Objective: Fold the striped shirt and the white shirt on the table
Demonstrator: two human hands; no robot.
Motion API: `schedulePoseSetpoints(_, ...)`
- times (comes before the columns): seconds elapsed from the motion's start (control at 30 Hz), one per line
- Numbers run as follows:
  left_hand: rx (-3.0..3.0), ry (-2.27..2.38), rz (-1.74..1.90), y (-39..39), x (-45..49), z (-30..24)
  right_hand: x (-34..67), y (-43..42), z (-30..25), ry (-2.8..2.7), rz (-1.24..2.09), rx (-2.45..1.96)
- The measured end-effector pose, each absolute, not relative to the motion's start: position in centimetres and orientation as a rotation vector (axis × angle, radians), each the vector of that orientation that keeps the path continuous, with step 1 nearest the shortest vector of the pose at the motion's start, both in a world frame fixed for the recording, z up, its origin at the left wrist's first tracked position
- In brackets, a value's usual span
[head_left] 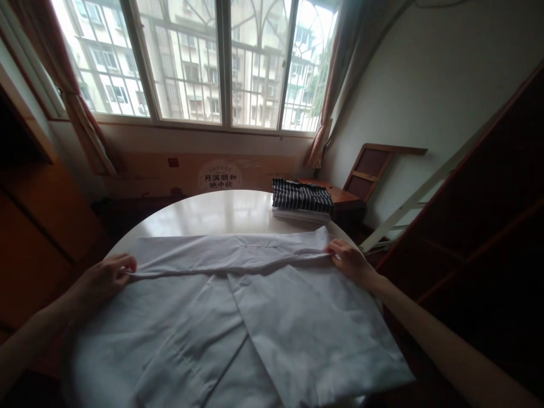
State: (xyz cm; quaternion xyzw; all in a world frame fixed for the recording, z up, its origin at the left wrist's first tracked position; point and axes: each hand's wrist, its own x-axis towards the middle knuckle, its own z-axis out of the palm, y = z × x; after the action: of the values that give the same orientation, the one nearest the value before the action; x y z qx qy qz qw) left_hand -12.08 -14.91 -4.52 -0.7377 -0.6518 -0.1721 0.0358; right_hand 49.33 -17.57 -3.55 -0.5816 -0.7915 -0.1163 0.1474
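Observation:
A large white garment (297,323), perhaps a coat or shirt, lies spread over the white round table (170,218). Its far part is folded over into a long band that runs from side to side, with a short stitched slit in it. My left hand (111,273) pinches the left end of the band's near edge. At the right end of that edge, my right hand (351,262) is closed on the cloth between thumb and fingers. Creases and overlapping layers cross the nearer part, and its right corner hangs past the table edge.
Folded cloth, black with white stripes (302,195), lies on folded white cloth (301,215) at the table's back right. Beyond stands a wooden chair (368,170), with a pale ladder-like frame (408,212) at the right. Orange cabinets (38,238) flank the left; a printed box (263,170) sits below the window.

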Motion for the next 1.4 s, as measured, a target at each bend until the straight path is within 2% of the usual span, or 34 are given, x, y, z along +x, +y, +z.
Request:
schedulePoseSetpoints(0.07, -2.345, -1.898, -0.435, -14.8, -11.2, -4.1, 49.4, -17.5, -3.5, -2.299, -0.261, -1.678)
schedulePoseSetpoints(0.17, -2.384, -1.698, -0.577, -15.2, -7.6, -3.1, 49.2, -17.4, -2.7, -2.315, -0.204, -1.692)
schedulePoseSetpoints(0.4, -2.769, -1.041, -0.722, -17.0, 9.3, -1.4, 48.7, -16.6, -0.8, -2.203, -0.135, -1.755)
schedulePoseSetpoints(0.5, -2.792, -0.807, -0.61, -16.5, 15.4, -1.6, 48.5, -16.4, -0.3, -2.115, -0.142, -1.84)
schedulePoseSetpoints(0.7, -2.753, -0.957, -0.354, -14.6, 18.9, -0.5, 48.5, -16.2, 0.1, -2.017, -0.155, -1.885)
schedulePoseSetpoints(0.9, -2.713, -1.236, -0.389, -12.9, 18.3, 3.6, 43.7, -17.7, 0.3, -1.89, -0.406, -1.446)
schedulePoseSetpoints(1.13, -2.637, -1.222, -0.473, -12.0, 18.7, 4.4, 34.7, -17.8, -2.6, -2.497, 0.016, -0.975)
schedulePoseSetpoints(1.23, -2.612, -1.203, -0.484, -12.0, 18.7, 4.0, 33.0, -16.1, -4.0, -2.575, -0.01, -0.924)
schedulePoseSetpoints(1.4, -2.629, -1.122, -0.543, -11.7, 18.1, 3.4, 32.1, -14.2, -5.4, -2.587, -0.164, -1.083)
